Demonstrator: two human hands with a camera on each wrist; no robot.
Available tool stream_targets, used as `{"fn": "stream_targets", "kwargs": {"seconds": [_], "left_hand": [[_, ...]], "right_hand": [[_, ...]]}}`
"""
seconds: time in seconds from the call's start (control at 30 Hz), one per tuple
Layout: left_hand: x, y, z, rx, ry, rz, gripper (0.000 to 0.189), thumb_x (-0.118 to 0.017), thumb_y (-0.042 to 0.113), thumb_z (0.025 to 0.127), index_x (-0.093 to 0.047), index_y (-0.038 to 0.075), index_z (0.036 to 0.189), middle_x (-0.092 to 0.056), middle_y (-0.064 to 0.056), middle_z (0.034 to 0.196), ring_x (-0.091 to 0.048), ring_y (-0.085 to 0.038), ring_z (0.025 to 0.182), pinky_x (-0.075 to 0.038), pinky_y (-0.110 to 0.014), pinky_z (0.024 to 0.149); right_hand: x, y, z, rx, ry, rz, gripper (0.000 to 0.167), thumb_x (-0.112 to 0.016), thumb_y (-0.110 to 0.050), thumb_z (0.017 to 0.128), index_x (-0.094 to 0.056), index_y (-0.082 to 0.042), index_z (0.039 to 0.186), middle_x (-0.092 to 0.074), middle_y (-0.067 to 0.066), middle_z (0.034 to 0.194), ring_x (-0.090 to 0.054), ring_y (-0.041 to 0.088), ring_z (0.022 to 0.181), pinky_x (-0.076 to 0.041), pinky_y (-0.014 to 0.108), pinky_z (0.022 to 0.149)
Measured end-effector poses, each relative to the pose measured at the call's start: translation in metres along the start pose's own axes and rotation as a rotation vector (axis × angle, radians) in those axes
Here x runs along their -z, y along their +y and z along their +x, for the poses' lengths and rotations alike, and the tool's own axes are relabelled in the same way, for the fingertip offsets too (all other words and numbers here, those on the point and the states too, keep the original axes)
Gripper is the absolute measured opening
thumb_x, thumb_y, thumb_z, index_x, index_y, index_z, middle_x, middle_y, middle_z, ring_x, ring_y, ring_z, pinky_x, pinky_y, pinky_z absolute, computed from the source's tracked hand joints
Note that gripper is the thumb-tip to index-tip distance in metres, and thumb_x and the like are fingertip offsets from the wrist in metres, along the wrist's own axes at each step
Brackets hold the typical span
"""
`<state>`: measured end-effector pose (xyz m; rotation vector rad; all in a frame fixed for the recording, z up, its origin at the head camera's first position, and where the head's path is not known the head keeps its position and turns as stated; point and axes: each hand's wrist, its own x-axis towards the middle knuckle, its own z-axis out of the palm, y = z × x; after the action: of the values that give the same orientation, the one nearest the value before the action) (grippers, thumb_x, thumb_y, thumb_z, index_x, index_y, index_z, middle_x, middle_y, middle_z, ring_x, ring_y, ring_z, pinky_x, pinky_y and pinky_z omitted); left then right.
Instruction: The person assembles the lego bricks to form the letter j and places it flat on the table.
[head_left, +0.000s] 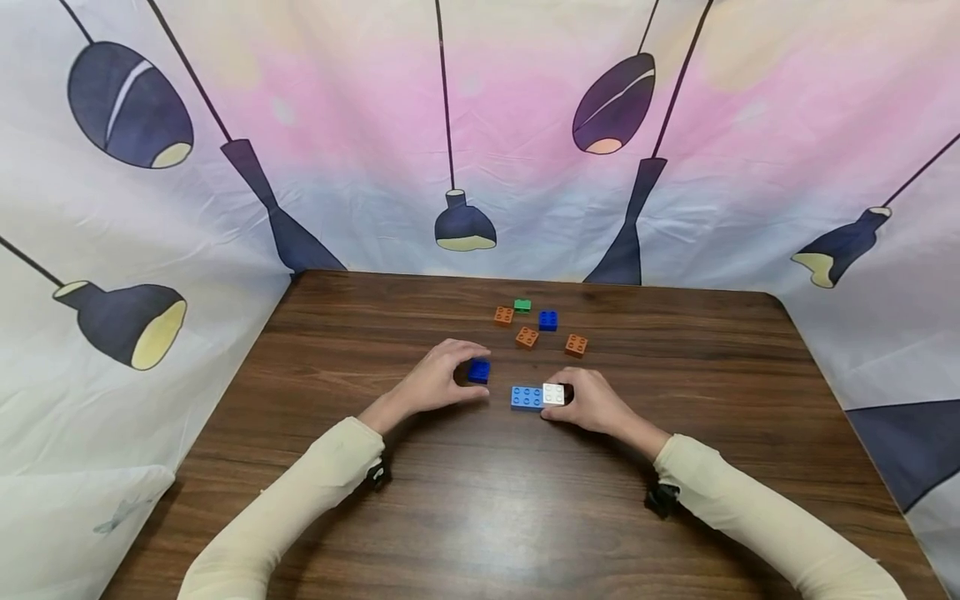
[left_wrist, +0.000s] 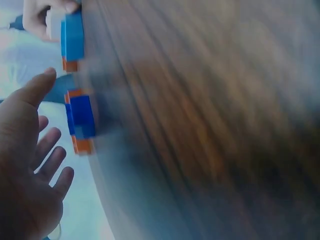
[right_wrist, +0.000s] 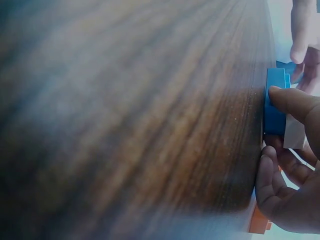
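Pinching the light blue brick (head_left: 527,398) between thumb and fingers of the right hand (head_left: 588,402), with the white brick (head_left: 553,393) stacked on its right end. Holding this pair low at the table (head_left: 480,517), to the right of the dark blue brick (head_left: 478,372) and slightly nearer. Spreading thumb and fingers of the left hand (head_left: 435,379) wide, to either side of that dark blue brick. Facing, farther out, a loose group: the right orange brick (head_left: 576,345) just beyond the right hand, the middle orange brick (head_left: 527,337), the second blue brick (head_left: 548,320), the left orange brick (head_left: 504,316), and, farthest back, the green brick (head_left: 522,306). Wearing cream sleeves (head_left: 307,483) and dark wrist straps (head_left: 662,499). Working before a hanging cloth (head_left: 525,158) showing dark lamps (head_left: 465,227) against pink and pale blue.
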<state>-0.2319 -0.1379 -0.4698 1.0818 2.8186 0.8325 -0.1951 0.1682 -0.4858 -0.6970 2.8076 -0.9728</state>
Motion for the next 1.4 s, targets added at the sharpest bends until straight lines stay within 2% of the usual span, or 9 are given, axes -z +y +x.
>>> {"fn": "stream_targets", "kwargs": {"seconds": [0.2,0.43,0.9,1.4], "left_hand": [[0.002,-0.011,0.003,0.038,-0.051,0.002,0.067,-0.081,0.044,0.087,-0.060,0.012,0.142,-0.061,-0.007,0.142,-0.052,-0.027,0.129,-0.039,-0.051,0.110],[0.002,-0.015,0.008,0.073,-0.094,0.020,0.065,-0.080,0.044,0.089,-0.061,0.012,0.142,-0.062,-0.008,0.140,-0.054,-0.027,0.127,-0.040,-0.050,0.110],[0.000,-0.015,0.015,0.065,-0.155,0.051,0.063,-0.081,0.044,0.088,-0.063,0.012,0.140,-0.064,-0.008,0.132,-0.056,-0.025,0.120,-0.042,-0.047,0.107],[-0.001,-0.015,0.015,0.043,-0.140,0.074,0.046,-0.076,0.036,0.094,-0.069,0.012,0.133,-0.067,-0.008,0.128,-0.060,-0.024,0.113,-0.045,-0.047,0.102]], "right_hand": [[0.000,-0.001,0.000,-0.005,0.001,0.003,0.037,-0.088,-0.029,0.081,-0.076,-0.009,0.110,-0.069,-0.004,0.093,-0.057,0.008,0.077,-0.049,0.031,0.070],[0.001,-0.002,0.000,-0.016,-0.007,0.015,0.035,-0.089,-0.028,0.081,-0.076,-0.010,0.108,-0.069,-0.004,0.093,-0.057,0.009,0.078,-0.049,0.032,0.070],[0.001,-0.002,-0.001,-0.029,-0.010,0.028,0.036,-0.089,-0.028,0.080,-0.076,-0.011,0.108,-0.069,-0.004,0.095,-0.058,0.009,0.081,-0.049,0.032,0.072],[0.001,-0.002,0.000,-0.029,-0.016,0.014,0.036,-0.089,-0.028,0.081,-0.076,-0.010,0.109,-0.069,-0.003,0.095,-0.058,0.010,0.080,-0.050,0.033,0.072]]}}
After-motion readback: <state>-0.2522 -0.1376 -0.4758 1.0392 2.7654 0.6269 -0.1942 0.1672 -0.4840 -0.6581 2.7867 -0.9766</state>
